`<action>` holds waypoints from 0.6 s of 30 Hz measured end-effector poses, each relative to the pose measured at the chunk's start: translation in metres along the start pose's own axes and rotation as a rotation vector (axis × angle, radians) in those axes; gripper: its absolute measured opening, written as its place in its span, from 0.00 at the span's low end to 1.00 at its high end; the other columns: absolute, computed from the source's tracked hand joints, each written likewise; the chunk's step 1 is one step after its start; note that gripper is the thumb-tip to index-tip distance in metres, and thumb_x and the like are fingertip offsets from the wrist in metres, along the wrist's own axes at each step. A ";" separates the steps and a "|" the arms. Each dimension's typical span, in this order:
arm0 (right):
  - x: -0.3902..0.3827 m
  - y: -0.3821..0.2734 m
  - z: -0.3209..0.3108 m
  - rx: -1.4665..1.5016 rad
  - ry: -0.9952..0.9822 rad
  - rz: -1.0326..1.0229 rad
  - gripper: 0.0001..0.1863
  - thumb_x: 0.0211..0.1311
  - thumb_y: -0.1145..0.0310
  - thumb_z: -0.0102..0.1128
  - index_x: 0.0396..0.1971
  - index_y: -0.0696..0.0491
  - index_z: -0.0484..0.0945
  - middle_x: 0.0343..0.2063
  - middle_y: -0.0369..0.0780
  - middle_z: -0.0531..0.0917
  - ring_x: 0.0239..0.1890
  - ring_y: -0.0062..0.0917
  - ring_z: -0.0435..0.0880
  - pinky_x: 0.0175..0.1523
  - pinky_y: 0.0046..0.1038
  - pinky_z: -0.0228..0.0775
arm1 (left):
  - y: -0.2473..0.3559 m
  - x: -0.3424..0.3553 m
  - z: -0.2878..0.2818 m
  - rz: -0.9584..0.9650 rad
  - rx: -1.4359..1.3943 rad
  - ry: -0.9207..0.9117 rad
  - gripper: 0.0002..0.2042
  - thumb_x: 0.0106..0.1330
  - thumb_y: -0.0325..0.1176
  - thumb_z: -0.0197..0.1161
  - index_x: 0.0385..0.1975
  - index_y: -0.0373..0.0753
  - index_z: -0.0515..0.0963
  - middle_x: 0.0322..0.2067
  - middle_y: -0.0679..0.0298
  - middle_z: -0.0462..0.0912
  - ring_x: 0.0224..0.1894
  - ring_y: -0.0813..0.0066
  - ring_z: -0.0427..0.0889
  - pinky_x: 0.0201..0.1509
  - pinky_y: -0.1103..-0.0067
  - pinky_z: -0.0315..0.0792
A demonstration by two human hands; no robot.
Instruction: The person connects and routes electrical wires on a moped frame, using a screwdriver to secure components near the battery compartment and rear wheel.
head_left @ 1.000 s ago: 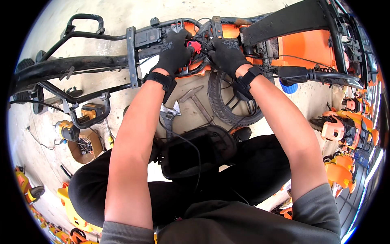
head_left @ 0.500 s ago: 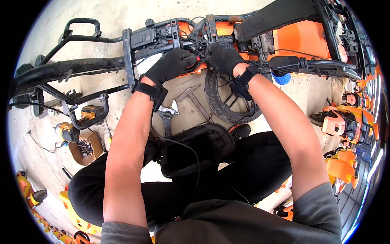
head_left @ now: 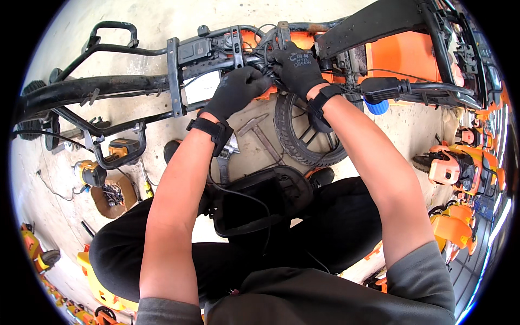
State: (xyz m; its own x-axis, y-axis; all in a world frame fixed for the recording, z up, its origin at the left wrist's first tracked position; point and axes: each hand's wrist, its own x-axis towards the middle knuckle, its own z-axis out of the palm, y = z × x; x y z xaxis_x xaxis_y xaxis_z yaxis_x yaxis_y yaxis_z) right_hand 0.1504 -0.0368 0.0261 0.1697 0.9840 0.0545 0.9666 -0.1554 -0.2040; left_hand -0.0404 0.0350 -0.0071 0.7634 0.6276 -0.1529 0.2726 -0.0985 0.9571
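A black tubular vehicle frame [head_left: 97, 89] with orange panels [head_left: 401, 59] lies across the upper view. My left hand [head_left: 235, 92], in a black glove, has curled fingers at the lower edge of the cable bundle [head_left: 260, 51] in the frame's middle. My right hand [head_left: 295, 70], gloved too, is closed among the cables, a little higher and to the right. What either hand grips is hidden. A spoked wheel with tyre [head_left: 292, 141] lies below the frame, beside a hammer [head_left: 254, 124] and an adjustable wrench [head_left: 223, 165].
Left are a yellow power drill [head_left: 89, 173] and a cardboard box of small parts [head_left: 114, 197]. A black bag or housing [head_left: 249, 200] with a cable lies between my legs. Orange vehicles [head_left: 455, 168] line the right; more yellow ones stand lower left.
My left hand has dropped lower, and the red thing seen between my hands is out of sight. My right hand went down slightly, then rose, showing more of its back.
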 end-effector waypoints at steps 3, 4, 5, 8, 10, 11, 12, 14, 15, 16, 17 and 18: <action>0.003 0.002 0.001 0.020 -0.031 -0.044 0.12 0.60 0.66 0.63 0.44 0.49 0.82 0.39 0.47 0.82 0.47 0.44 0.82 0.50 0.43 0.74 | -0.013 0.017 -0.006 0.116 0.163 0.128 0.13 0.64 0.40 0.65 0.38 0.35 0.82 0.33 0.48 0.85 0.37 0.51 0.84 0.41 0.64 0.76; 0.003 0.005 0.001 0.054 -0.042 -0.067 0.12 0.59 0.66 0.63 0.43 0.49 0.83 0.38 0.47 0.82 0.46 0.44 0.82 0.50 0.43 0.74 | -0.016 0.021 -0.005 0.123 0.184 0.169 0.13 0.65 0.39 0.64 0.38 0.35 0.82 0.33 0.47 0.85 0.38 0.51 0.84 0.42 0.64 0.76; 0.003 0.005 -0.002 0.075 -0.048 -0.076 0.11 0.59 0.67 0.63 0.42 0.50 0.83 0.38 0.47 0.82 0.46 0.44 0.82 0.50 0.43 0.74 | -0.014 0.025 -0.001 0.126 0.202 0.215 0.13 0.66 0.39 0.63 0.38 0.35 0.82 0.34 0.47 0.85 0.38 0.50 0.84 0.42 0.63 0.76; -0.007 0.003 -0.008 0.112 -0.072 -0.081 0.11 0.58 0.67 0.63 0.40 0.52 0.82 0.37 0.47 0.82 0.44 0.44 0.81 0.50 0.43 0.74 | -0.010 0.043 0.004 0.114 0.276 0.264 0.13 0.65 0.38 0.64 0.38 0.33 0.82 0.33 0.47 0.85 0.37 0.50 0.85 0.42 0.63 0.76; -0.009 0.000 -0.013 0.107 -0.101 -0.057 0.10 0.59 0.67 0.62 0.39 0.53 0.82 0.37 0.47 0.82 0.43 0.45 0.81 0.50 0.44 0.74 | -0.009 0.060 0.006 0.100 0.316 0.205 0.14 0.65 0.37 0.65 0.38 0.30 0.81 0.30 0.48 0.84 0.33 0.54 0.84 0.39 0.65 0.76; -0.009 -0.001 -0.017 0.118 -0.115 -0.035 0.10 0.59 0.66 0.62 0.38 0.54 0.81 0.37 0.48 0.82 0.44 0.45 0.81 0.50 0.44 0.73 | -0.011 0.069 0.007 0.089 0.317 0.239 0.15 0.61 0.38 0.68 0.34 0.29 0.80 0.29 0.47 0.84 0.33 0.53 0.84 0.40 0.65 0.76; -0.008 0.001 -0.016 0.116 -0.123 -0.043 0.10 0.59 0.66 0.63 0.38 0.54 0.81 0.37 0.48 0.82 0.43 0.45 0.81 0.50 0.43 0.73 | -0.015 0.076 0.010 0.074 0.311 0.255 0.14 0.59 0.37 0.68 0.33 0.30 0.80 0.29 0.47 0.83 0.33 0.53 0.84 0.40 0.66 0.76; -0.005 0.005 -0.012 0.116 -0.137 -0.059 0.10 0.60 0.65 0.63 0.37 0.54 0.81 0.37 0.48 0.82 0.43 0.45 0.81 0.50 0.43 0.73 | -0.014 0.083 0.016 0.042 0.303 0.286 0.13 0.57 0.37 0.69 0.30 0.30 0.80 0.29 0.47 0.83 0.33 0.52 0.83 0.40 0.66 0.76; -0.005 0.006 -0.011 0.111 -0.126 -0.054 0.10 0.60 0.65 0.63 0.37 0.54 0.81 0.37 0.48 0.82 0.43 0.45 0.81 0.50 0.43 0.74 | -0.011 0.083 0.018 0.050 0.321 0.342 0.12 0.56 0.34 0.69 0.26 0.31 0.78 0.26 0.49 0.83 0.31 0.56 0.83 0.39 0.66 0.76; -0.005 0.008 -0.011 0.106 -0.115 -0.050 0.10 0.60 0.65 0.63 0.37 0.54 0.81 0.37 0.47 0.82 0.43 0.45 0.81 0.50 0.43 0.74 | -0.009 0.086 0.013 0.102 0.264 0.360 0.11 0.56 0.34 0.68 0.26 0.31 0.78 0.25 0.49 0.82 0.30 0.57 0.83 0.38 0.67 0.76; -0.005 0.007 -0.012 0.099 -0.105 -0.053 0.10 0.61 0.65 0.63 0.37 0.54 0.81 0.37 0.47 0.83 0.42 0.45 0.81 0.50 0.42 0.74 | -0.010 0.090 0.004 0.152 0.207 0.385 0.11 0.56 0.33 0.68 0.26 0.31 0.78 0.24 0.49 0.82 0.29 0.58 0.83 0.37 0.67 0.76; -0.005 0.007 -0.009 0.109 -0.080 -0.047 0.10 0.61 0.64 0.63 0.36 0.54 0.81 0.37 0.47 0.83 0.42 0.45 0.81 0.50 0.42 0.74 | -0.012 0.092 -0.001 0.198 0.147 0.403 0.10 0.56 0.33 0.68 0.26 0.31 0.77 0.23 0.50 0.82 0.28 0.59 0.83 0.36 0.67 0.76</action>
State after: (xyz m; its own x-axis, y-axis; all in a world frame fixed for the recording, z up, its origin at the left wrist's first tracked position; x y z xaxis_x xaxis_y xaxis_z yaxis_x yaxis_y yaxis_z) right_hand 0.1583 -0.0435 0.0333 0.1048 0.9944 -0.0106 0.9458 -0.1030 -0.3081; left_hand 0.0262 0.0950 -0.0322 0.5290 0.8324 0.1652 0.2469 -0.3372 0.9085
